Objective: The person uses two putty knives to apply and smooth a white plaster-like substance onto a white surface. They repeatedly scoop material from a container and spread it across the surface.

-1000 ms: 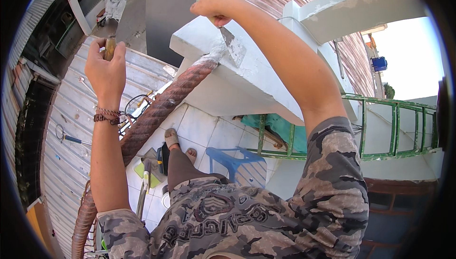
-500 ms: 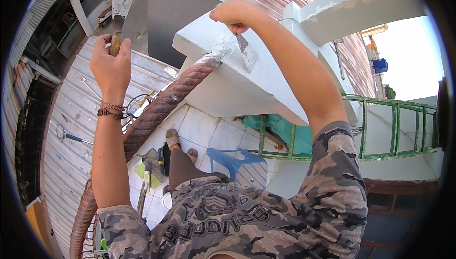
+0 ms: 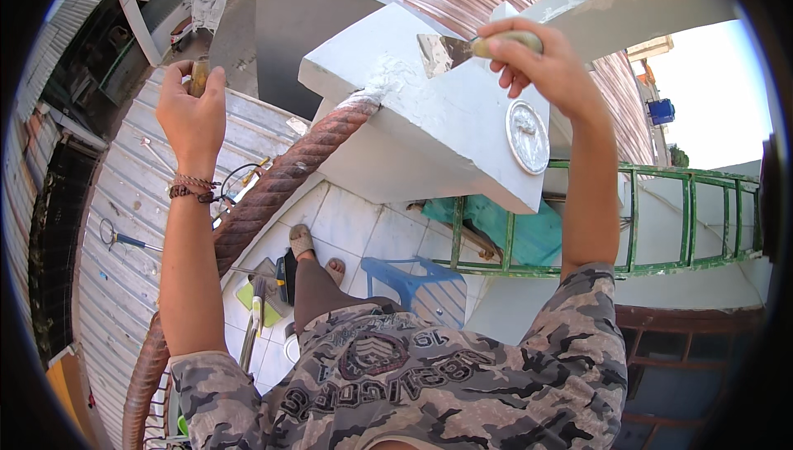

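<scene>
My left hand (image 3: 192, 107) grips the wooden handle of a putty knife (image 3: 211, 2) whose blade, coated in white putty, points up and away. In my right hand (image 3: 537, 62) is a second putty knife (image 3: 444, 52), its smeared metal blade tilted left above the white ledge (image 3: 487, 132). Fresh white putty (image 3: 387, 78) covers the spot where the brown twisted handrail (image 3: 289, 165) meets the ledge. On the ledge's right end, below my right hand, lies a round white lid (image 3: 527, 136) with a lump of putty on it.
A green metal ladder (image 3: 686, 219) extends to the right. Below stand a blue plastic stool (image 3: 421, 289), a dustpan (image 3: 263, 293) and a long-handled tool on white floor tiles (image 3: 347, 227). Corrugated metal roofing (image 3: 116, 285) spreads along the left.
My right hand has swung right and back toward me, lifting its putty knife off the putty patch and uncovering the round lid. My left hand has barely moved.
</scene>
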